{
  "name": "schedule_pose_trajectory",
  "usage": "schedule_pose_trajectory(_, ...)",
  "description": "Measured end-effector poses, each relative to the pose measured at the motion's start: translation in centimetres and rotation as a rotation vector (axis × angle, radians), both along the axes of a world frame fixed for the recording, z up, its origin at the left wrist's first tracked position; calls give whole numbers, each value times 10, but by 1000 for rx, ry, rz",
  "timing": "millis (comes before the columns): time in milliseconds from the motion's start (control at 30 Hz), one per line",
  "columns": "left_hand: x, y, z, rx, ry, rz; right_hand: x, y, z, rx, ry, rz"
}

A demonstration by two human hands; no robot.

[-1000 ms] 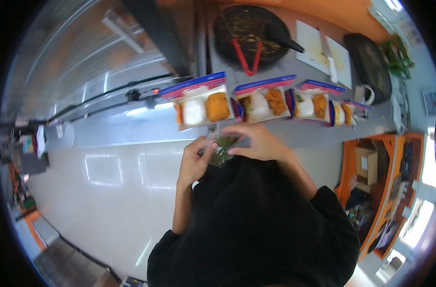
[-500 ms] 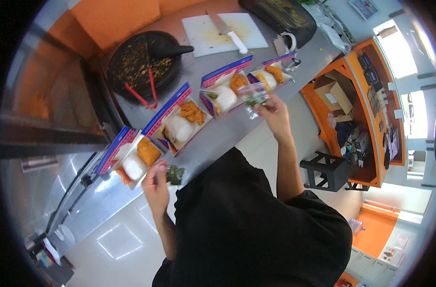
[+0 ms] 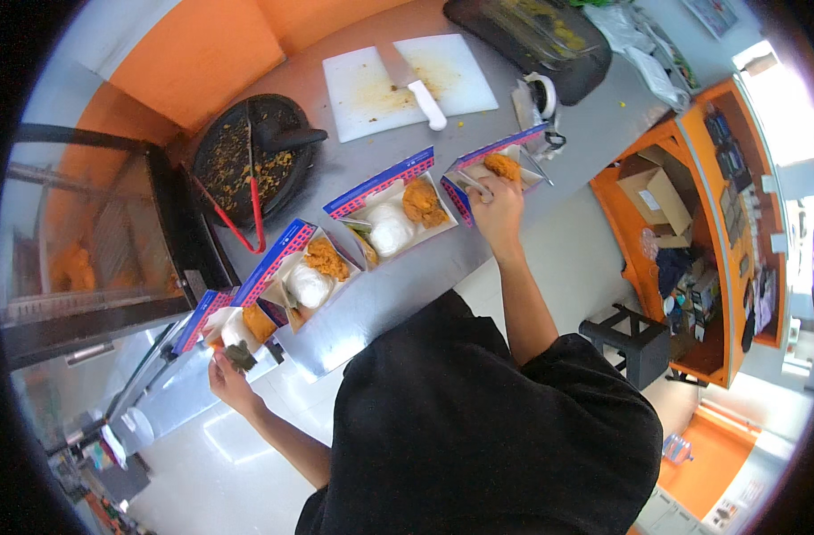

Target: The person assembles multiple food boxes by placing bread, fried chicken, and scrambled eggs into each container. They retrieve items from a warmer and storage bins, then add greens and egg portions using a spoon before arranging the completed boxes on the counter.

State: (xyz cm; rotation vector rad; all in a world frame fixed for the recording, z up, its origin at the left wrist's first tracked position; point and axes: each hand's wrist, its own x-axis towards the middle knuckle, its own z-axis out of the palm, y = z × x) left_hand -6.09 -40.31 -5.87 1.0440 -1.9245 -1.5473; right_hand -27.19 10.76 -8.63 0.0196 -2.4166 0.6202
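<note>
Left hand: at the lower left of the frame, this hand (image 3: 231, 383) pinched a green packet (image 3: 239, 357) by its left end.
Green packet: slanted from upper left to lower right, free end toward the right, across the front of the leftmost box (image 3: 198, 325).
Right hand: right of centre, this hand (image 3: 500, 218) reached into the rightmost box (image 3: 489, 152), fingers bent; whether they held anything could not be told.
Box row: climbed from lower left to upper right along the desk (image 3: 371, 290), raised lids at the upper-left sides.
In the way: the right hand hid part of the rightmost box's contents.
Upper left: red-handled tongs (image 3: 256, 209) leaned in a black bowl (image 3: 218, 169), handles toward the bottom.
Upper middle: a knife (image 3: 427, 105) lay on a white board (image 3: 358, 94), handle pointing lower right.
</note>
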Motion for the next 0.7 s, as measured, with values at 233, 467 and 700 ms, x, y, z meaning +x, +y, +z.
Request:
schedule_pose_trajectory(233,13,-13,-3,-144,-47,204,-7,0,7,-158,-353,-36)
schedule_pose_trajectory(467,51,-16,-21,-270,-76,230,-1,0,31,78,-283,147)
schedule_pose_trajectory(700,13,58,27,-552,-154,53,101,-189,103,-447,-604,1015)
